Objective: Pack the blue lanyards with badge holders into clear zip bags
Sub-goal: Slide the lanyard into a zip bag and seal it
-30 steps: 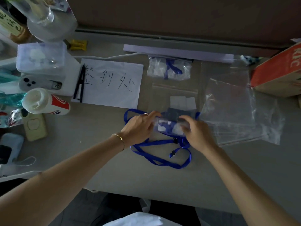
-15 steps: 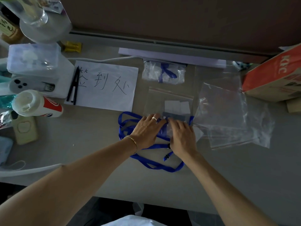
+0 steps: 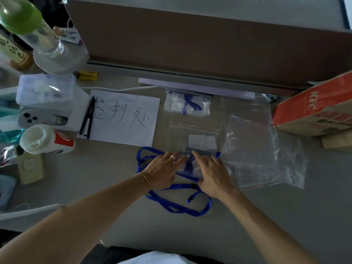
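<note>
Both hands have closed in since a second ago: left hand (image 3: pixel 163 171) and right hand (image 3: pixel 213 173) now press flat, fingers (image 3: pixel 198 156) straight, on the badge holder (image 3: pixel 187 165) over the blue lanyard (image 3: pixel 181 207), beside a clear zip bag (image 3: pixel 194 134) on the bench (image 3: pixel 95 178).

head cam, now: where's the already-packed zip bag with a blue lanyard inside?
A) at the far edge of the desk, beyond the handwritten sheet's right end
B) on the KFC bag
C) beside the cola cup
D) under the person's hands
A: the packed zip bag lies by the far edge, just right of the handwritten sheet, well apart from both hands.
</note>
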A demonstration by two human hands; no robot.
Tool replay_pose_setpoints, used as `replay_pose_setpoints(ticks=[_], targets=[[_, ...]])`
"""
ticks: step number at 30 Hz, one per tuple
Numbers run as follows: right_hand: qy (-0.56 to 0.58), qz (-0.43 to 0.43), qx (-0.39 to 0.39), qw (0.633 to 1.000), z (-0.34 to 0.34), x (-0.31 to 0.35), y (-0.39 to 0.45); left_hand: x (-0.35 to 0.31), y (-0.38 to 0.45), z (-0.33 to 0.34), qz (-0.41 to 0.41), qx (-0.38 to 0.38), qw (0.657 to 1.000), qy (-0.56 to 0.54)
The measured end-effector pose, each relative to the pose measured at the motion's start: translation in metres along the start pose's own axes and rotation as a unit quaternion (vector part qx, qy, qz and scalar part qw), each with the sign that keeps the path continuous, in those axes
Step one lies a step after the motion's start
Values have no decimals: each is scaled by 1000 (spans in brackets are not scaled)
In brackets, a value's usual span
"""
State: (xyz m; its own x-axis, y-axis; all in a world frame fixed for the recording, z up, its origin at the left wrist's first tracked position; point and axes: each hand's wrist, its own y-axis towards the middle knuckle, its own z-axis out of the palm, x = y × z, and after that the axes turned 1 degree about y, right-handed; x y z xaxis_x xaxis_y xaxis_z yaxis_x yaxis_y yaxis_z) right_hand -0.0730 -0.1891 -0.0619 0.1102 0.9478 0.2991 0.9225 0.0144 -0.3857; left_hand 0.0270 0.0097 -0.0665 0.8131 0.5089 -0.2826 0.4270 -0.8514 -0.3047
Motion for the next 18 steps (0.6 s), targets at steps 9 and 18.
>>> replay_pose_setpoints(ticks=[9, 18], targets=[[281, 169, -66, 943, -34, -23, 29, 26, 26, -34, -194, -105, 947, -235], [146, 124, -99, 977, -20, -16, 36, 39, 66, -37, -405, -40, 865, -295]])
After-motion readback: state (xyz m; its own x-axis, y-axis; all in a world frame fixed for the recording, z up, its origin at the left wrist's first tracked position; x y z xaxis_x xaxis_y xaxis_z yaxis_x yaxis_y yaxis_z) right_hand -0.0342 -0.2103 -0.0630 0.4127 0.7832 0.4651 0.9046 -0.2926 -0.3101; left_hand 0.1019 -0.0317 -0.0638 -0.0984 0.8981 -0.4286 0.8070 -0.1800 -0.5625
